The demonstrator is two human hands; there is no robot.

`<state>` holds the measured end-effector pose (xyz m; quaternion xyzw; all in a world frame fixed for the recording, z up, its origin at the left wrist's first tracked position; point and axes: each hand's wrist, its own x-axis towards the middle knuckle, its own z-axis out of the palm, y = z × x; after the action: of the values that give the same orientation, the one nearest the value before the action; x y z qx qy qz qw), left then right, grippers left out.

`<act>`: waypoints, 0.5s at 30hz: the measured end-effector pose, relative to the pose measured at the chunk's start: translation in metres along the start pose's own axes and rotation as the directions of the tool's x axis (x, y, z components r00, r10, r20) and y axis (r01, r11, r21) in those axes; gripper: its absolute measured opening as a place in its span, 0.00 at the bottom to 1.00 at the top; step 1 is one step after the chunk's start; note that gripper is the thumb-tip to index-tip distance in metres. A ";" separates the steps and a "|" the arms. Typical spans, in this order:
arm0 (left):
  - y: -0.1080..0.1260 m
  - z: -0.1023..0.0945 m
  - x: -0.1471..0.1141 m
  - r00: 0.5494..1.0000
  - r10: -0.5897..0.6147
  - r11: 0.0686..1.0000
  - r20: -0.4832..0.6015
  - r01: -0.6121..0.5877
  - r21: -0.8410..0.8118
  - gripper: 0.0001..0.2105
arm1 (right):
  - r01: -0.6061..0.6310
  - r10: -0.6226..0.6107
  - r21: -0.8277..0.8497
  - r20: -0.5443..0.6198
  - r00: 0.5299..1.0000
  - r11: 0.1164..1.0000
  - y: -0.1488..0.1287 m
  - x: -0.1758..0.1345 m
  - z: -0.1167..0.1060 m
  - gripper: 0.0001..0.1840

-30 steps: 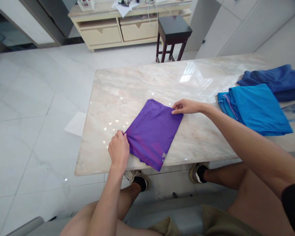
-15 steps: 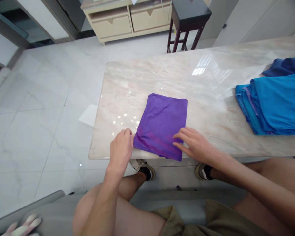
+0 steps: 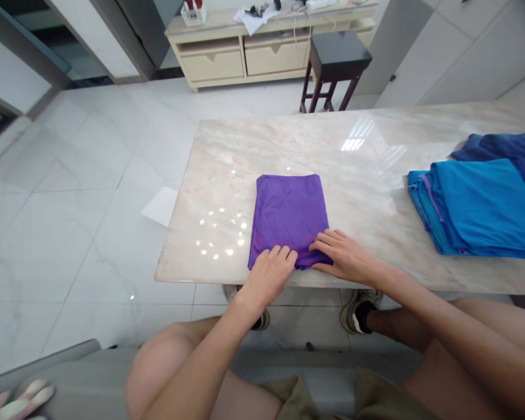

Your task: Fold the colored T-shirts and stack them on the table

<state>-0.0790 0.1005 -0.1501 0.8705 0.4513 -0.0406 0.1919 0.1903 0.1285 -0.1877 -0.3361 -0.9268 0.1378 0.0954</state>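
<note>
A purple cloth (image 3: 289, 210), folded into a near square, lies flat on the marble table (image 3: 219, 157) close to its front edge. My left hand (image 3: 271, 268) is closed over the middle of the cloth's front edge, fingertips on top and thumb hidden. At the front right corner my right hand (image 3: 339, 254) grips the fabric, fingers above and thumb low at the edge. The front edge looks bunched between the two hands.
To the right on the table sits a stack of folded blue cloths (image 3: 485, 207), with a dark blue cloth (image 3: 503, 149) behind it. Beyond the table stand a dark stool (image 3: 339, 55) and a cream cabinet (image 3: 214, 61). White paper (image 3: 161, 206) shows past the left edge.
My left hand has moved right, from the cloth's front left corner to the middle of its front edge. The cloth has turned squarer to the table, and its front edge no longer overhangs.
</note>
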 end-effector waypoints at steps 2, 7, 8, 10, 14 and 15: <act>-0.002 -0.004 0.006 1.000 0.000 0.998 0.017 0.001 -0.067 0.06 | 0.024 -0.023 0.031 -0.004 1.000 0.999 -0.005 0.000 0.004 0.16; -0.013 -0.015 0.022 0.995 -0.045 0.943 0.089 0.071 -0.324 0.08 | 0.014 -0.013 0.055 -0.010 1.000 0.998 -0.018 0.007 0.015 0.09; -0.014 -0.016 0.025 0.993 -0.058 0.930 0.100 0.090 -0.357 0.08 | -0.003 0.004 0.060 -0.016 1.000 0.998 -0.018 0.009 0.016 0.09; -0.016 -0.017 0.030 0.990 -0.085 0.910 0.113 0.123 -0.396 0.06 | -0.032 0.034 0.074 -0.022 0.999 0.997 -0.015 0.013 0.017 0.08; -0.018 -0.011 0.037 0.990 -0.096 0.922 0.105 0.128 -0.365 0.07 | -0.051 0.054 0.116 -0.020 0.998 0.992 -0.009 0.017 0.015 0.06; -0.018 -0.009 0.037 0.991 -0.088 0.933 0.097 0.116 -0.341 0.06 | -0.047 0.050 0.127 -0.023 0.998 0.991 -0.008 0.016 0.014 0.06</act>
<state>-0.0727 0.1421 -0.1565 0.7963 0.4880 -0.0053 0.3575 0.1694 0.1305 -0.1966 -0.3536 -0.9065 0.1939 0.1251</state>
